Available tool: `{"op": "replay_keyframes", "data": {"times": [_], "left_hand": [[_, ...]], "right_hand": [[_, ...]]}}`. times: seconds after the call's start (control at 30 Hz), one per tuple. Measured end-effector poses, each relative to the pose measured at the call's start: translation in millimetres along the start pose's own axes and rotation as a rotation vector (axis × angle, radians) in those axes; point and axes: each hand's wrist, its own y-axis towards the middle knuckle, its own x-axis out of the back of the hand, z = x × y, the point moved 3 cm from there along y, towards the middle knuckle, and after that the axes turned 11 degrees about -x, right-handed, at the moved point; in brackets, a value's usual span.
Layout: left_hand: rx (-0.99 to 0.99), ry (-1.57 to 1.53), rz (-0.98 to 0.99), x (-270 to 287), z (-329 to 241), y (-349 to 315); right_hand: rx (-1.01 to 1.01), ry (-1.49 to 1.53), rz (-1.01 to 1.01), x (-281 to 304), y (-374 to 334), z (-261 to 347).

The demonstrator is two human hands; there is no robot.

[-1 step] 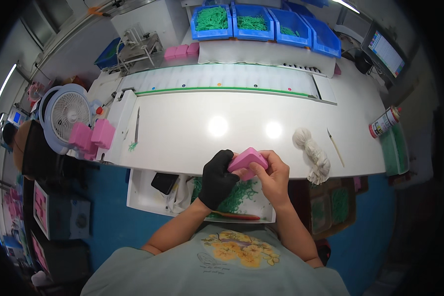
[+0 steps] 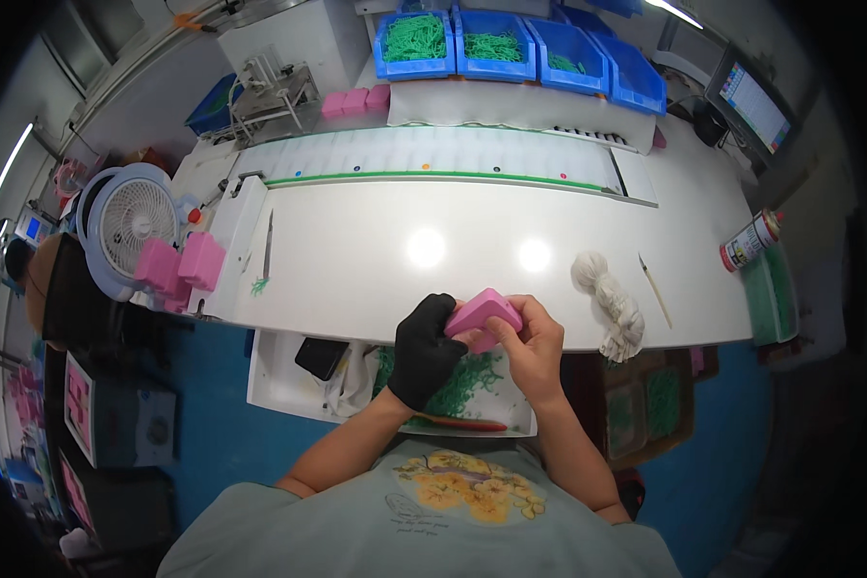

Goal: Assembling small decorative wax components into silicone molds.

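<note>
A pink block [image 2: 488, 306], with angled faces and a small hole near its top, is held between both hands above the table's front edge. My left hand [image 2: 420, 354], in a black glove with bare fingertips showing, is closed round its left side. From the right, my bare right hand [image 2: 538, 353] grips the same block, its thumb pressed on the near face. Some fingers are hidden behind the block. Below the hands, green strand-like pieces [image 2: 462, 387] lie in an open white drawer [image 2: 284, 397], along with a red-handled tool [image 2: 462, 423].
On the white table [image 2: 356, 250] are tweezers [image 2: 269, 246] at left, a white cloth bundle [image 2: 607, 303] and a thin brush-like tool [image 2: 656, 289] at right. A fan [image 2: 137, 231] and pink blocks [image 2: 202, 260] stand left; blue bins [image 2: 414, 69] at the back; a spray can [image 2: 751, 241] far right.
</note>
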Motion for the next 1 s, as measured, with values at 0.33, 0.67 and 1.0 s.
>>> {"op": "replay_keyframes", "data": {"times": [0.33,0.67,1.0], "left_hand": [[0.163,0.392,0.211,27.0,-9.0,9.1],[-0.265,0.522,0.101,32.7,-6.9,27.1],[-0.322,0.702,0.508,17.3,17.9,52.4]], "right_hand": [[0.222,-0.230,0.268,-8.9,12.5,22.4],[0.530,-0.548,0.014,-10.8,37.1,47.6],[0.340,-0.912,-0.374,139.5,-6.9,45.1]]}}
